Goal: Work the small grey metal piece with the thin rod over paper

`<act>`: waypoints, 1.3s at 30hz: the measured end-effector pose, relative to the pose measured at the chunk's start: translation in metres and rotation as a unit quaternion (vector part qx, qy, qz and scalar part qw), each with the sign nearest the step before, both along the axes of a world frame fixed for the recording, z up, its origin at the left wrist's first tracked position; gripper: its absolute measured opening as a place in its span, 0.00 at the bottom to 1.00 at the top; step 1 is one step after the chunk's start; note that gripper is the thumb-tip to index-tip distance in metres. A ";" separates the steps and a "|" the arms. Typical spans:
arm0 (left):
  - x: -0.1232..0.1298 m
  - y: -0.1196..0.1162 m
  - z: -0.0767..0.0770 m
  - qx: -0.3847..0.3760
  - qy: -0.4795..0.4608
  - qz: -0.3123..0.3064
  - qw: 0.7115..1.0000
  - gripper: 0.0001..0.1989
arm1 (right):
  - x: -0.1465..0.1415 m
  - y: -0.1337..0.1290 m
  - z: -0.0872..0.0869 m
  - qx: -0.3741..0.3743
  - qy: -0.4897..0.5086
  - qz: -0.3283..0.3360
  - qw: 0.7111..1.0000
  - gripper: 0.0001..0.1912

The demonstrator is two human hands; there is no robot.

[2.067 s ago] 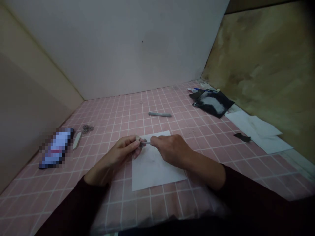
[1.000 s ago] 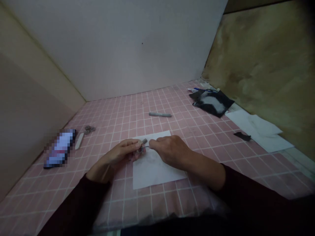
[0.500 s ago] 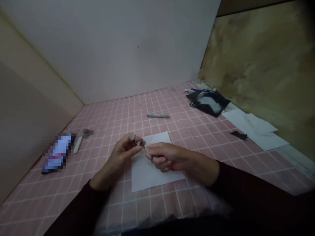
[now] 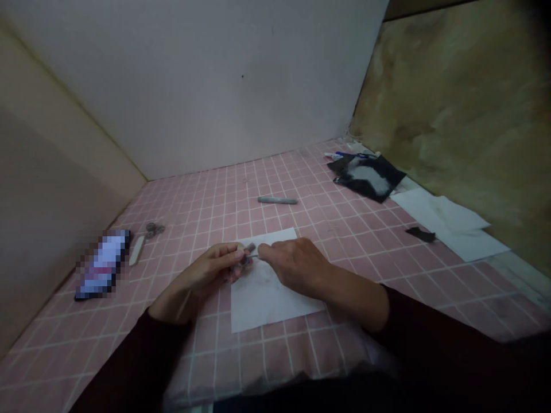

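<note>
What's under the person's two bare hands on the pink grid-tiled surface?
A white sheet of paper lies under the right hand and partly under the left hand. What is directly beneath them is covered and cannot be seen.

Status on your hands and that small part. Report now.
Left hand pinching small grey piece. Right hand holding thin pin to it. White paper sheet beneath; grey rod lies beyond, apart.
</note>
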State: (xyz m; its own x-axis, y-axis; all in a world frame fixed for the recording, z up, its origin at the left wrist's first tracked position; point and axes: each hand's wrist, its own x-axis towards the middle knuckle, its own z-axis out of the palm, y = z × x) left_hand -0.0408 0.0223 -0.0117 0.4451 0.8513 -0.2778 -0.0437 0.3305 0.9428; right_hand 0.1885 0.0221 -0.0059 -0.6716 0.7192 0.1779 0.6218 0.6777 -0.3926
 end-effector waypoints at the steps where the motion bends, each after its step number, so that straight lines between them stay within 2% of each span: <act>1: 0.002 0.000 -0.001 0.013 -0.018 0.019 1.000 0.12 | -0.002 0.000 -0.001 -0.056 0.035 -0.006 0.998 0.08; 2: 0.003 -0.001 -0.002 0.029 -0.036 0.039 0.998 0.11 | -0.004 0.001 -0.001 -0.131 0.078 -0.011 0.988 0.09; 3: 0.006 -0.002 -0.003 0.046 -0.049 0.055 0.996 0.11 | -0.005 0.001 -0.002 -0.226 0.125 -0.015 0.966 0.10; 4: 0.008 -0.003 -0.004 0.061 -0.057 0.063 0.995 0.11 | -0.006 0.003 -0.002 -0.334 0.170 -0.012 0.927 0.11; 5: 0.009 -0.004 -0.004 0.077 -0.060 0.070 0.993 0.11 | -0.007 0.004 -0.002 -0.449 0.207 0.001 0.869 0.12; 6: 0.011 -0.005 -0.004 0.095 -0.059 0.076 0.991 0.11 | -0.006 0.006 -0.002 -0.555 0.235 0.021 0.798 0.12; 8: 0.014 -0.006 -0.002 0.139 -0.049 0.093 0.985 0.10 | -0.004 0.010 -0.001 -0.702 0.273 0.074 0.654 0.12; 9: 0.015 -0.007 -0.001 0.159 -0.044 0.103 0.981 0.10 | -0.003 0.011 -0.001 -0.738 0.285 0.099 0.603 0.12; 10: 0.016 -0.008 0.000 0.173 -0.042 0.113 0.978 0.10 | -0.002 0.012 -0.001 -0.755 0.293 0.116 0.574 0.11; 11: 0.016 -0.008 0.001 0.176 -0.041 0.117 0.977 0.10 | -0.002 0.012 -0.001 -0.755 0.298 0.119 0.571 0.11; 12: 0.017 -0.009 0.002 0.170 -0.041 0.117 0.978 0.10 | -0.002 0.012 0.000 -0.742 0.297 0.108 0.591 0.11; 13: 0.016 -0.009 0.002 0.158 -0.041 0.114 0.980 0.10 | -0.002 0.012 0.000 -0.715 0.290 0.088 0.630 0.11; 15: 0.015 -0.008 0.000 0.128 -0.035 0.101 0.986 0.10 | -0.004 0.011 0.001 -0.608 0.258 0.040 0.750 0.12; 17: 0.013 -0.007 -0.002 0.106 -0.026 0.084 0.990 0.10 | -0.005 0.009 0.003 -0.430 0.200 0.011 0.880 0.12; 18: 0.012 -0.006 -0.002 0.098 -0.024 0.076 0.992 0.10 | -0.004 0.008 0.003 -0.330 0.163 0.002 0.930 0.12; 19: 0.011 -0.005 -0.003 0.092 -0.027 0.069 0.993 0.10 | -0.003 0.007 0.004 -0.234 0.124 -0.007 0.964 0.11; 21: 0.008 -0.003 -0.002 0.074 -0.038 0.057 0.995 0.11 | -0.001 0.005 0.005 -0.081 0.047 -0.022 0.995 0.11; 23: 0.005 -0.001 0.000 0.047 -0.047 0.040 0.997 0.12 | 0.002 0.003 0.006 0.009 -0.009 -0.025 1.000 0.12; 26: 0.003 0.001 0.002 0.005 -0.045 0.014 0.999 0.13 | 0.004 0.000 0.006 0.057 -0.037 -0.008 0.998 0.13; 28: 0.005 0.000 0.001 0.003 -0.044 0.025 0.999 0.12 | 0.002 0.000 0.004 0.032 -0.023 -0.010 0.999 0.12; 30: 0.008 -0.002 -0.001 0.027 -0.049 0.063 0.996 0.11 | -0.001 0.001 0.002 -0.042 0.024 -0.027 0.998 0.10; 32: 0.012 -0.004 -0.003 0.057 -0.058 0.101 0.992 0.10 | -0.005 0.003 0.001 -0.181 0.102 -0.037 0.977 0.10; 33: 0.014 -0.005 -0.003 0.070 -0.062 0.112 0.989 0.11 | -0.006 0.004 0.001 -0.278 0.145 -0.037 0.949 0.12; 34: 0.016 -0.006 -0.003 0.081 -0.063 0.119 0.988 0.12 | -0.006 0.005 0.001 -0.386 0.184 -0.027 0.904 0.12; 35: 0.018 -0.007 -0.003 0.094 -0.062 0.123 0.986 0.12 | -0.005 0.007 0.002 -0.497 0.215 -0.009 0.841 0.12; 37: 0.021 -0.009 0.000 0.128 -0.052 0.135 0.981 0.12 | -0.003 0.010 0.004 -0.672 0.263 0.042 0.691 0.12; 38: 0.022 -0.011 0.001 0.146 -0.046 0.144 0.978 0.12 | -0.001 0.011 0.005 -0.722 0.282 0.070 0.627 0.13; 39: 0.023 -0.012 0.003 0.161 -0.041 0.152 0.974 0.11 | 0.000 0.012 0.005 -0.753 0.296 0.095 0.581 0.13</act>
State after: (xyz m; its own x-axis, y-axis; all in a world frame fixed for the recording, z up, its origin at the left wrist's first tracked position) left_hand -0.0176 0.0106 -0.0090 0.1682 0.9844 0.0517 -0.1732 -0.0221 0.9846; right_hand 0.1885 0.0341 -0.0005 -0.9062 0.2813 -0.3158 0.0469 -0.6753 -0.7361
